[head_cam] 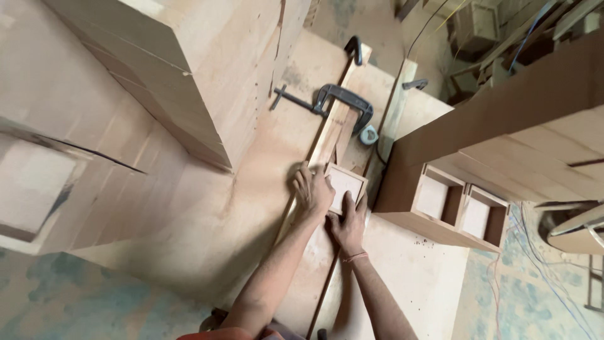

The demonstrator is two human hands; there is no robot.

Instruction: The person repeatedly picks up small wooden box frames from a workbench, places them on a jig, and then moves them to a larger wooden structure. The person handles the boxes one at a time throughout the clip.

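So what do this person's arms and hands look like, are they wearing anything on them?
Both forearms are bare, with no sleeves reaching them and no gloves on the left hand or right hand. A thin reddish thread band circles the right wrist. A bit of red-orange clothing shows at the picture's bottom edge.

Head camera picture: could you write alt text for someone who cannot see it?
Seen from above, a person's left hand and right hand press on a small shallow wooden box lying on a long wooden board on a plywood workbench. A dark C-clamp grips the board further along, and unfinished plywood cabinets stand around.
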